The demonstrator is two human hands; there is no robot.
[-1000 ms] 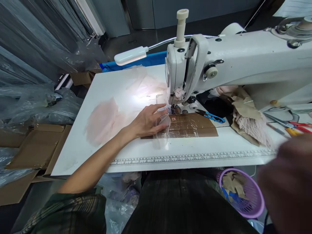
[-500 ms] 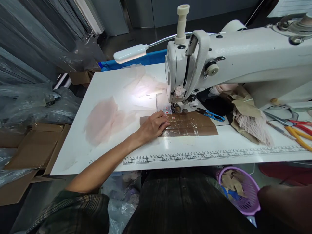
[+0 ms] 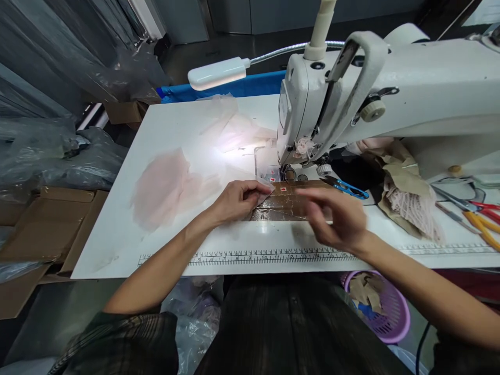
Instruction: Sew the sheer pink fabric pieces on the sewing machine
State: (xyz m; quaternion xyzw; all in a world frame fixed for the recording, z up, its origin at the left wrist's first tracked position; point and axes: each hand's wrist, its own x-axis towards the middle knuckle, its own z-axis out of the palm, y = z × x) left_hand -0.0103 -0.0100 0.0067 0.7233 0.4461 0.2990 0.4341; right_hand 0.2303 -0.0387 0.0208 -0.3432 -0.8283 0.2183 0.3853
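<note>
At the left of the white surface (image 3: 113,245), loose pink netting (image 3: 158,192) lies spread, perhaps waiting its turn. Rightward, the left hand (image 3: 233,202) pinches a small sheer piece (image 3: 266,186), its grip closed, above the brown sheet (image 3: 287,208). That piece is near, not under, the sewing machine (image 3: 300,99) needle; any seam is indiscernible. Farthest right, the blurred right hand (image 3: 339,216) hovers, grip parted, apparently empty.
</note>
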